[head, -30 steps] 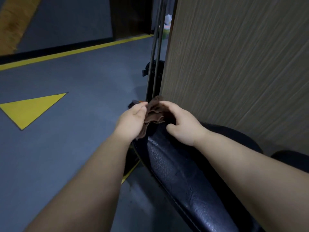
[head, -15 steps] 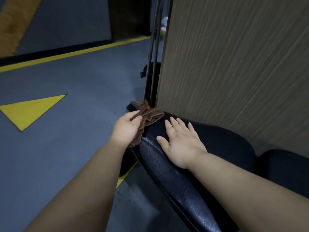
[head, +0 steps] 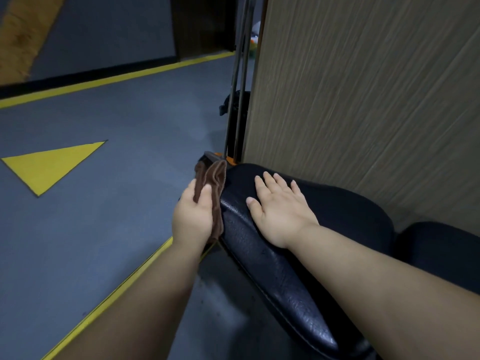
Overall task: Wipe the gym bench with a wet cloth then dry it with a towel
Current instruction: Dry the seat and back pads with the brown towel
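Observation:
The black padded gym bench (head: 337, 211) runs from the lower right up to the middle of the head view, its leather shiny along the left side. A brown cloth (head: 211, 178) hangs bunched against the bench's left edge near its far end. My left hand (head: 193, 216) holds the cloth, thumb over it, and presses it to the side of the pad. My right hand (head: 279, 206) lies flat on top of the pad with fingers straight and spread, holding nothing.
A wood-grain panel (head: 363, 100) rises right behind the bench. Dark metal rods (head: 239, 87) stand at the bench's far end. Grey floor (head: 117, 203) with a yellow triangle (head: 49, 165) and yellow lines spreads to the left.
Both hands held the cloth at the bench's end a second ago. My right hand let go and laid flat on the pad; my left hand drew the cloth down onto the bench's left side.

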{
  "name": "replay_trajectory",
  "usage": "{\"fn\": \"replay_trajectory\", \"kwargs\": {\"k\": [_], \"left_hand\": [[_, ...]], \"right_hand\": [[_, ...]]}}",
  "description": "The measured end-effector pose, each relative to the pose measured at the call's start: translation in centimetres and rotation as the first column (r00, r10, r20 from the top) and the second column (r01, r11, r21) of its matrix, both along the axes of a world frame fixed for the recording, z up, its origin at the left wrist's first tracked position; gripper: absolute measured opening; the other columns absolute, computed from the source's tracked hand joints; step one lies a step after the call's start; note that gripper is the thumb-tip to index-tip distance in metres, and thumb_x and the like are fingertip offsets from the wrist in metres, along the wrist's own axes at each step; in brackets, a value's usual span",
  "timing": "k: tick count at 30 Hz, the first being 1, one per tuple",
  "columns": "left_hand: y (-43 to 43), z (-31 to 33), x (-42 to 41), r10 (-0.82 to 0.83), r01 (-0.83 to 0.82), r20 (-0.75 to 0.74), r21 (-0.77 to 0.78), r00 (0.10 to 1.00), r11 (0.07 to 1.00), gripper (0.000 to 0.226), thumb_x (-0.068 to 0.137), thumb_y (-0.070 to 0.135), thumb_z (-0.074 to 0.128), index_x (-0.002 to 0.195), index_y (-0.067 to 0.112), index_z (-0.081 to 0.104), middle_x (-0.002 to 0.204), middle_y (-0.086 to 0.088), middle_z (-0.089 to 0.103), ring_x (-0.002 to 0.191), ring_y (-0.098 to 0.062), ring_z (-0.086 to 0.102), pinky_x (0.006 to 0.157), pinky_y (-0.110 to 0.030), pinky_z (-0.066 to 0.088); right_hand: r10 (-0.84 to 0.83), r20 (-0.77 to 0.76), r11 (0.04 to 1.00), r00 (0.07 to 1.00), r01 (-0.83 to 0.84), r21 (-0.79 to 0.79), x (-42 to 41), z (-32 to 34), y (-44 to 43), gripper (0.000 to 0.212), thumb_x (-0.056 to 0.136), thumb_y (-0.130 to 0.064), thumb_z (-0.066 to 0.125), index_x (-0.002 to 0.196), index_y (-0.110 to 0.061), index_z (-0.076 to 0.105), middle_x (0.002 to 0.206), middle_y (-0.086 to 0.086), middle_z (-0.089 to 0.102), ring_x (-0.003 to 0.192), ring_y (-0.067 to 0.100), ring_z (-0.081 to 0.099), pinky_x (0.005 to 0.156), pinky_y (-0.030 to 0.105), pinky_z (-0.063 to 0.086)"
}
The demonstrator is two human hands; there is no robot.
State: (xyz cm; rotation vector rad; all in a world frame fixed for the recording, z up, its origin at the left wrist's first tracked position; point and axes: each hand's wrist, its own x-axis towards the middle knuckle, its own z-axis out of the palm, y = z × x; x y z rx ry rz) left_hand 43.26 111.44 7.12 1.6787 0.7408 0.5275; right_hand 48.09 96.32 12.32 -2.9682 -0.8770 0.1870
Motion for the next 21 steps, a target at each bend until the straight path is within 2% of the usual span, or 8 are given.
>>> {"fn": "replay_trajectory", "kwargs": {"k": [3, 5, 9, 12, 15, 18, 21], "left_hand": [[1.3, -0.3, 1.8, -0.022, 0.022, -0.003, -0.095, 1.000, 0.995, 0.032, 0.098, 0.033, 0.051, 0.124, 0.018, 0.063, 0.118, 0.001, 0.067, 0.116, -0.021, 0.059, 0.105, -0.038, 0.042], [0.7, -0.5, 1.5, 0.023, -0.022, 0.018, -0.080, 1.000, 0.997, 0.038, 0.096, 0.038, 0.050, 0.127, 0.019, 0.062, 0.120, 0.000, 0.066, 0.116, -0.021, 0.059, 0.105, -0.039, 0.042], [-3.3, -1.0, -2.5, 0.126, -0.125, 0.051, -0.022, 0.991, 0.992, 0.045, 0.102, 0.025, 0.042, 0.146, 0.018, 0.040, 0.139, 0.007, 0.050, 0.126, -0.011, 0.046, 0.098, -0.016, 0.030], [-7.1, -2.3, -5.7, 0.132, -0.118, 0.112, -0.122, 0.985, 0.985, 0.054, 0.103, 0.024, 0.039, 0.154, 0.019, 0.021, 0.154, 0.005, 0.032, 0.140, -0.008, 0.030, 0.108, -0.018, 0.022], [-9.4, -2.9, -7.5, 0.082, -0.053, 0.130, -0.213, 0.988, 0.976, 0.056, 0.101, 0.028, 0.039, 0.154, 0.020, 0.020, 0.153, 0.001, 0.033, 0.138, -0.011, 0.034, 0.110, -0.025, 0.028], [-9.1, -2.5, -6.6, 0.115, -0.063, 0.174, -0.277, 0.978, 0.959, 0.061, 0.101, 0.032, 0.045, 0.155, 0.025, 0.017, 0.152, 0.008, 0.034, 0.133, -0.003, 0.035, 0.106, -0.021, 0.028], [-6.9, -1.8, -4.5, 0.122, -0.077, 0.183, -0.234, 0.976, 0.969, 0.058, 0.099, 0.033, 0.048, 0.153, 0.026, 0.026, 0.143, 0.011, 0.044, 0.124, -0.002, 0.043, 0.101, -0.020, 0.032]], "right_hand": [[-0.003, 0.004, 1.000, 1.000, 0.003, 0.001, -0.1, 0.0, -0.1, 0.061, 0.101, -0.045, 0.014, 0.154, -0.017, 0.004, 0.162, 0.003, -0.002, 0.148, 0.019, -0.007, 0.120, 0.043, -0.004], [-0.005, 0.000, 1.000, 1.000, 0.005, 0.001, -0.2, 0.0, -0.1, 0.061, 0.101, -0.044, 0.015, 0.154, -0.017, 0.004, 0.162, 0.003, -0.002, 0.148, 0.019, -0.007, 0.120, 0.043, -0.004], [-0.009, 0.003, 1.000, 1.000, 0.008, 0.007, -0.1, 0.2, 0.2, 0.061, 0.101, -0.044, 0.016, 0.154, -0.017, 0.003, 0.162, 0.003, -0.002, 0.148, 0.019, -0.007, 0.120, 0.044, -0.003], [-0.009, 0.006, 1.000, 1.000, 0.009, 0.010, 0.1, 0.1, 0.2, 0.061, 0.101, -0.044, 0.016, 0.154, -0.018, 0.003, 0.162, 0.002, -0.002, 0.148, 0.019, -0.007, 0.120, 0.043, -0.004], [-0.007, 0.011, 1.000, 1.000, 0.007, 0.009, 0.0, 0.0, 0.1, 0.060, 0.101, -0.044, 0.016, 0.154, -0.018, 0.004, 0.162, 0.003, -0.001, 0.148, 0.020, -0.006, 0.120, 0.043, -0.003], [-0.006, 0.009, 1.000, 1.000, 0.005, 0.009, 0.0, -0.1, 0.2, 0.060, 0.101, -0.044, 0.016, 0.154, -0.018, 0.005, 0.162, 0.003, -0.001, 0.148, 0.019, -0.006, 0.120, 0.043, -0.003], [-0.007, 0.011, 1.000, 1.000, 0.006, 0.021, 0.1, -0.1, 0.3, 0.060, 0.101, -0.044, 0.017, 0.154, -0.018, 0.006, 0.162, 0.002, 0.000, 0.148, 0.019, -0.006, 0.120, 0.043, -0.003]]}}
